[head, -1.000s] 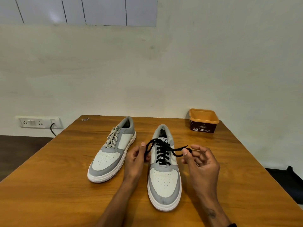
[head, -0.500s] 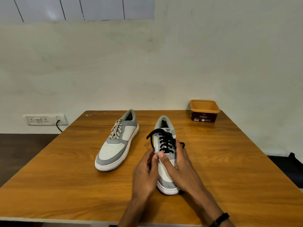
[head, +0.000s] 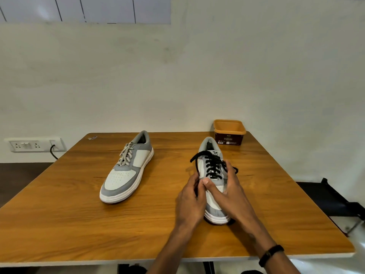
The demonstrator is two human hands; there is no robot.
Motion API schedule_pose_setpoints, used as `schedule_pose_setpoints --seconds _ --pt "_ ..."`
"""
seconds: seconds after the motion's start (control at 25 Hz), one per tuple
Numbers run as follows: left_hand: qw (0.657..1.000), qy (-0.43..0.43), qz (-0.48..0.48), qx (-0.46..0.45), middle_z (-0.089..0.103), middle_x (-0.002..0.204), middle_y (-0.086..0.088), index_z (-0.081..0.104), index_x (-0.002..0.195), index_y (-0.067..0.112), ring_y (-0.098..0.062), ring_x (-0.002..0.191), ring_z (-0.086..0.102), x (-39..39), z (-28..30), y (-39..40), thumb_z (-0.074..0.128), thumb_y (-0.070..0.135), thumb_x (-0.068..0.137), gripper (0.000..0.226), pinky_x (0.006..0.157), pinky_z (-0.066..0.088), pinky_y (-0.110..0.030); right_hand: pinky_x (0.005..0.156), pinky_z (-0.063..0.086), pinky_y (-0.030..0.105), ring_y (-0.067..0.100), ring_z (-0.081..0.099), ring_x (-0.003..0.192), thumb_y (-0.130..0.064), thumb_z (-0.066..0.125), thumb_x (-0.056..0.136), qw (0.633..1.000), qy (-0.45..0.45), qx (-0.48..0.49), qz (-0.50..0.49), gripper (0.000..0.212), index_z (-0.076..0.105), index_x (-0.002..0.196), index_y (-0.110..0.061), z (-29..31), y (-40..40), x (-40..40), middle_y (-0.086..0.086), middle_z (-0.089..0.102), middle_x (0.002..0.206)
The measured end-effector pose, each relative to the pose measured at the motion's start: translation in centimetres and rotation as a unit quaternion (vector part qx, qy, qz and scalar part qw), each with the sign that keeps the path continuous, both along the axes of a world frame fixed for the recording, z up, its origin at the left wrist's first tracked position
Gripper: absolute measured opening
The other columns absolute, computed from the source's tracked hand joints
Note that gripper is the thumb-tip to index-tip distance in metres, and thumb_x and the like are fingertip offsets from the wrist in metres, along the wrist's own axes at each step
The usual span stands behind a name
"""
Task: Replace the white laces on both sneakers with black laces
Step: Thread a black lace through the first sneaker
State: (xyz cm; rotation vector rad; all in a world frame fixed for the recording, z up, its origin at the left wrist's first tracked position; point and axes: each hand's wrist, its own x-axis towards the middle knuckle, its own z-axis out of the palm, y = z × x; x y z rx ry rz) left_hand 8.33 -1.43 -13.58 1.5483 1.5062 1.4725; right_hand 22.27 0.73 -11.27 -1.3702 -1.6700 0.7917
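Two grey-and-white sneakers stand on a wooden table [head: 59,214]. The left sneaker [head: 126,175] carries white laces [head: 126,156]. The right sneaker [head: 214,186] is threaded with a black lace [head: 212,165], and a loop of it arcs out to the left. My left hand [head: 190,202] pinches the black lace against the shoe's left side. Over the shoe's middle lies my right hand [head: 229,192], with its thumb meeting my left fingers and its fingers over the lace's right end. The toe of the right sneaker is partly hidden by both hands.
An open orange-and-brown tub [head: 229,132] sits at the table's back right corner, just behind the right sneaker. A wall socket with a black cable [head: 35,144] is at the left. A dark chair [head: 339,202] stands off the right edge.
My hands came together from spread apart holding the lace ends to both resting on the right sneaker's middle. The view has pulled back and shifted, so the shoes sit farther away.
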Motion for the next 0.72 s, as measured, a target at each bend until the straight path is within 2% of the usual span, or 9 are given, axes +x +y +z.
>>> schedule_pose_setpoints --seconds 0.16,0.24,0.36,0.44,0.52,0.6,0.72 --pt "1.000 -0.014 -0.023 -0.005 0.066 0.115 0.029 0.057 0.145 0.030 0.011 0.105 0.066 1.5 -0.1 0.6 0.052 0.037 0.109 0.037 0.091 0.059 -0.021 0.119 0.041 0.045 0.017 0.035 0.152 -0.081 0.063 0.081 1.000 -0.012 -0.009 -0.011 0.109 0.006 0.165 -0.043 0.5 0.0 1.8 -0.006 0.026 0.171" --pt "0.999 -0.022 -0.025 -0.011 0.067 0.121 0.023 0.056 0.146 0.028 0.007 0.110 0.066 1.2 -0.3 0.5 0.052 0.040 0.109 0.040 0.094 0.059 -0.024 0.120 0.038 0.046 0.018 0.029 0.156 -0.079 0.067 0.080 1.000 -0.006 -0.011 -0.010 0.112 0.002 0.165 -0.045 0.7 -0.3 1.8 -0.006 0.019 0.173" --pt "0.999 -0.046 -0.008 -0.014 0.067 0.132 0.014 0.056 0.148 0.029 0.001 0.116 0.065 0.7 -0.8 0.5 0.052 0.047 0.107 0.045 0.096 0.060 -0.029 0.119 0.036 0.050 0.022 0.018 0.159 -0.070 0.073 0.083 0.996 -0.013 0.038 -0.083 0.111 0.003 0.165 -0.043 0.9 -0.9 1.3 -0.005 0.010 0.174" --pt "0.997 -0.072 0.029 0.000 0.067 0.134 0.014 0.058 0.145 0.032 0.002 0.117 0.064 0.5 -0.8 0.2 0.052 0.047 0.107 0.041 0.094 0.059 -0.025 0.118 0.037 0.048 0.022 0.017 0.158 -0.060 0.072 0.089 0.986 -0.033 0.109 -0.124 0.097 0.015 0.165 -0.037 1.1 -1.5 1.0 -0.002 0.015 0.172" --pt "0.994 -0.078 0.078 0.026 0.069 0.128 0.019 0.064 0.138 0.035 0.007 0.115 0.063 0.2 -0.5 -0.3 0.051 0.042 0.109 0.033 0.089 0.056 -0.016 0.117 0.039 0.045 0.022 0.021 0.155 -0.052 0.070 0.093 0.977 -0.075 0.156 -0.123 0.083 0.028 0.162 -0.031 0.9 -1.5 0.3 0.001 0.022 0.168" --pt "0.993 -0.075 0.081 0.035 0.069 0.123 0.025 0.066 0.134 0.036 0.012 0.113 0.062 -0.4 -0.3 -0.9 0.052 0.038 0.109 0.029 0.088 0.055 -0.014 0.115 0.041 0.044 0.024 0.025 0.152 -0.051 0.073 0.092 0.980 -0.100 0.140 -0.103 0.082 0.032 0.160 -0.031 0.5 -1.4 -0.6 0.002 0.025 0.165" --pt "0.999 -0.033 0.008 0.000 0.067 0.118 0.030 0.066 0.134 0.035 0.015 0.110 0.062 -0.9 -0.5 -1.2 0.054 0.042 0.107 0.031 0.092 0.059 -0.021 0.113 0.045 0.044 0.025 0.033 0.146 -0.051 0.076 0.088 0.982 -0.127 0.103 -0.094 0.085 0.033 0.158 -0.030 0.0 -0.7 -1.2 0.003 0.033 0.158"
